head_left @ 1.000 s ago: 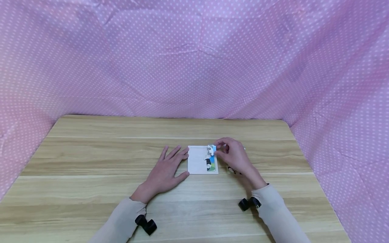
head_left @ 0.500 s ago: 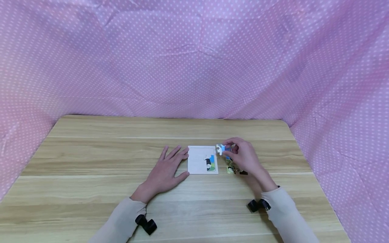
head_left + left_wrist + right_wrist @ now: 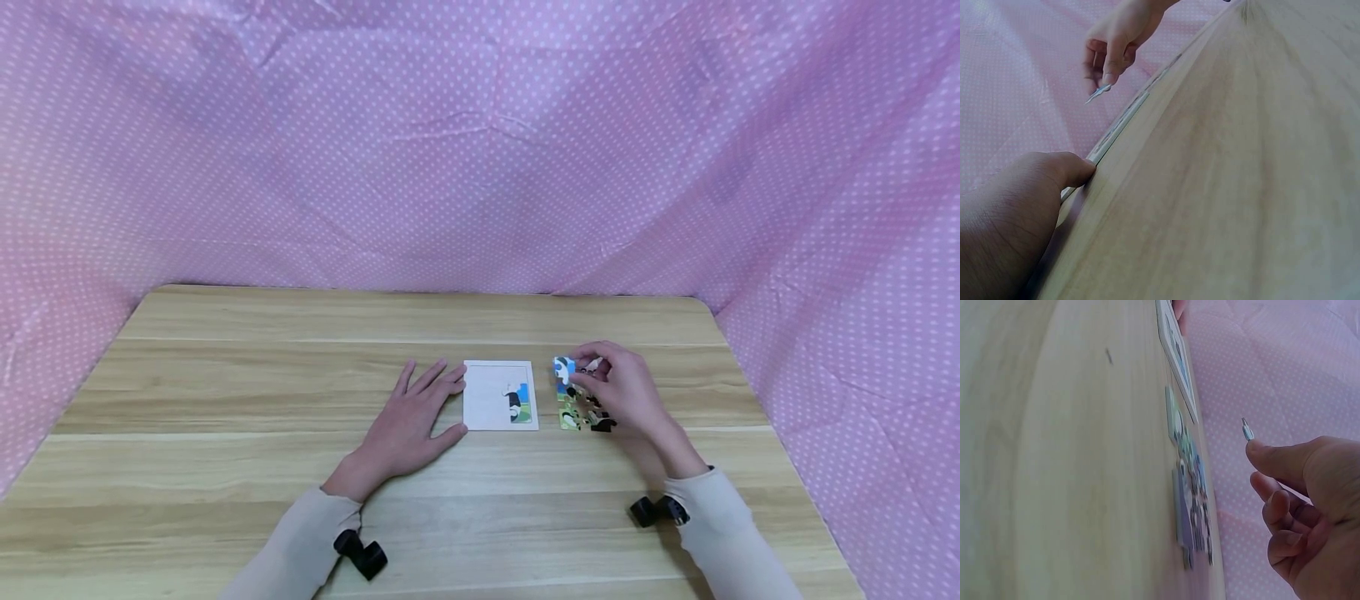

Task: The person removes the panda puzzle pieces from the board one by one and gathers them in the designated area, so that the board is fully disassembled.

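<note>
My left hand [image 3: 408, 425] lies spread on the table, fingertips and thumb at the left edge of a white puzzle board [image 3: 483, 396]. In the board's lower right corner sits a fitted piece [image 3: 520, 404] with blue, green and black printing. My right hand [image 3: 622, 387] pinches a blue and white jigsaw piece [image 3: 563, 370] between thumb and fingers. Both wrist views show this held piece [image 3: 1247, 429] raised above the tabletop. Under the right hand lie several loose jigsaw pieces [image 3: 570, 417], partly hidden by it.
The light wooden table [image 3: 225, 375] reaches back to a pink dotted cloth [image 3: 480, 167] hanging behind and along the sides. Black wrist cameras [image 3: 360, 555] sit at both sleeves.
My right hand has carried the pinched piece rightward, from the board's upper right corner to over the loose pieces, baring that corner. The left hand has stayed put.
</note>
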Tool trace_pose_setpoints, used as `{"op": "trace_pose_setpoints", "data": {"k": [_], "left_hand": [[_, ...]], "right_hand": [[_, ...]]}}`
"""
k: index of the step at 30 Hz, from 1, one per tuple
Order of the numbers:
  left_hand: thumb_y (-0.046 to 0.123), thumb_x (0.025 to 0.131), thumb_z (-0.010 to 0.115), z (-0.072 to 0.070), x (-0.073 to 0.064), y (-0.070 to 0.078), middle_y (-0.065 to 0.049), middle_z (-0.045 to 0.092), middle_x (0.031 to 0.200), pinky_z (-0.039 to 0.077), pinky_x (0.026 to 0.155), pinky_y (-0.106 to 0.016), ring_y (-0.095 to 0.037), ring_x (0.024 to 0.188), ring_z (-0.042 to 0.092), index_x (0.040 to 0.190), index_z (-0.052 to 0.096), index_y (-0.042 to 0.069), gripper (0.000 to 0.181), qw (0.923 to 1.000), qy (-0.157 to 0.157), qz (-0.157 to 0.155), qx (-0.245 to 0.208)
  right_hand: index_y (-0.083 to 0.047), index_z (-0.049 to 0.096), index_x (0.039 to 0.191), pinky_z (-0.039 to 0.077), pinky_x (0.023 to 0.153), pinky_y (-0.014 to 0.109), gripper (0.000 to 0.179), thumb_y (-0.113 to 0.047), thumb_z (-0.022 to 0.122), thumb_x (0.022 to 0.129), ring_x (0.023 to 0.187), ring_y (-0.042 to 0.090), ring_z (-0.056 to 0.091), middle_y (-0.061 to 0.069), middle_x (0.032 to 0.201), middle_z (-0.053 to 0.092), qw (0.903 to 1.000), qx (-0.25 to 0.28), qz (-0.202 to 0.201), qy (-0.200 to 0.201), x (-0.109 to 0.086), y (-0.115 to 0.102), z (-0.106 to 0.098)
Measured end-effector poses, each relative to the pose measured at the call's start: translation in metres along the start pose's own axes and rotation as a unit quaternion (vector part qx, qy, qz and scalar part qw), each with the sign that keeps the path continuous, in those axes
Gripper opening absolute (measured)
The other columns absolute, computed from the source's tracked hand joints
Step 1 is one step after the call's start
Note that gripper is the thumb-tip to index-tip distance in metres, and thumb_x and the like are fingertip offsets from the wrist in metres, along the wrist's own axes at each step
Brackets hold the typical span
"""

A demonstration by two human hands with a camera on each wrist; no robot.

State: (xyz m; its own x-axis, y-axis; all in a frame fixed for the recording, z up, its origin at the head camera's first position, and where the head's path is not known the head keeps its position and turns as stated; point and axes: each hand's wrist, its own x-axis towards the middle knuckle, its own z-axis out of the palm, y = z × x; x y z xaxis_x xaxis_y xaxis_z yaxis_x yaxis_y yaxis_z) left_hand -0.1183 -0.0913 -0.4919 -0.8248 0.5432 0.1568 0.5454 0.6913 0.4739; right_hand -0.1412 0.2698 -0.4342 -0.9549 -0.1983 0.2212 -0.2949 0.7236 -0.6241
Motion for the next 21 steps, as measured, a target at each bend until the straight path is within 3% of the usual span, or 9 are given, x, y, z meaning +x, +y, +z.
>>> {"op": "trace_pose_setpoints", "data": {"k": [21], "left_hand": [[0.051, 0.106, 0.066, 0.001, 0.001, 0.0, 0.003, 0.039, 0.179, 0.0, 0.14, -0.057, -0.027, 0.169, 0.028, 0.159, 0.057, 0.011, 0.067, 1.0, -0.004, -0.004, 0.0]], "right_hand": [[0.0, 0.078, 0.121, 0.049, 0.058, 0.02, 0.031, 0.0, 0.088, 0.092, 0.071, 0.01, 0.058, 0.013, 0.1, 0.078, 0.9992, 0.005, 0.037, 0.016, -0.01, 0.032, -0.025]]}}
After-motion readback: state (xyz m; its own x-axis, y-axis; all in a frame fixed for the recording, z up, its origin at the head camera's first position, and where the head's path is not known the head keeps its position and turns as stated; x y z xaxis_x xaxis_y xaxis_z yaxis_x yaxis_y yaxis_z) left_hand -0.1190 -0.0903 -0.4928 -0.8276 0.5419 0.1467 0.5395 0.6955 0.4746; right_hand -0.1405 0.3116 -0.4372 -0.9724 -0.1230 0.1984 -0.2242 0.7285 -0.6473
